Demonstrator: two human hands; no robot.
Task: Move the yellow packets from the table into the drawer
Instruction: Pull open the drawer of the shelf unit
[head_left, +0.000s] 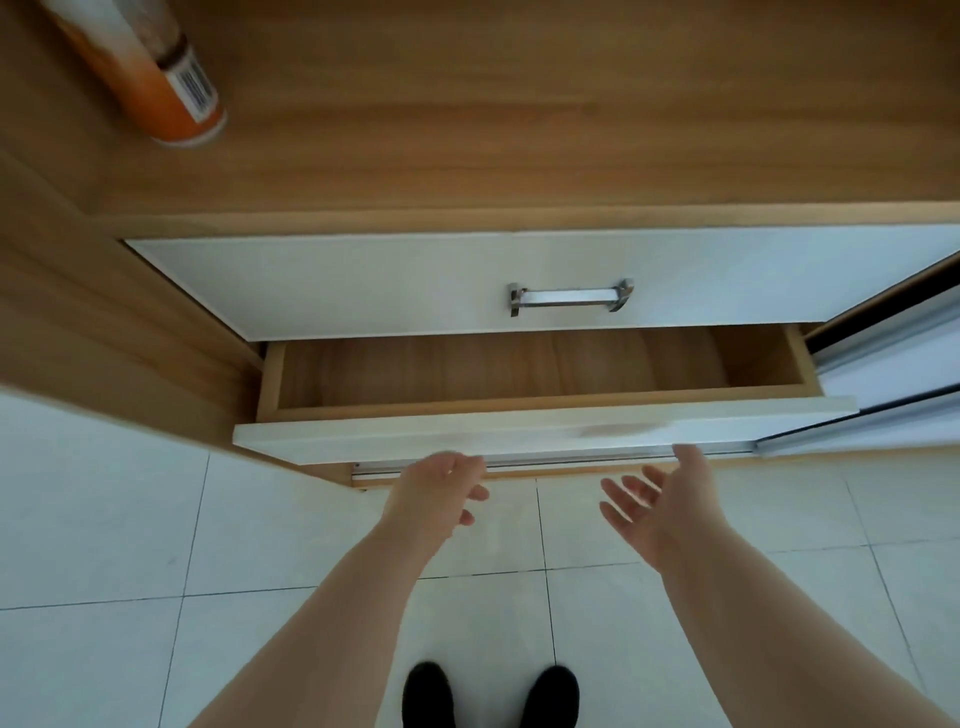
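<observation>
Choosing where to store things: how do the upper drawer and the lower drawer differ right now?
The upper drawer is shut; the lower drawer is pulled out. The upper drawer shows a metal handle; on the lower drawer none is in view. The lower drawer's wooden inside shows, with nothing visible in it; the upper drawer's is hidden. Both have white fronts.

ahead of left hand (441, 493) and right hand (660, 506): lower drawer (519, 366) open upward | above its rear: upper drawer front (363, 286), handle (570, 297) (overhang narrows entry) | just before them: white front panel (519, 434) bars level reach
</observation>
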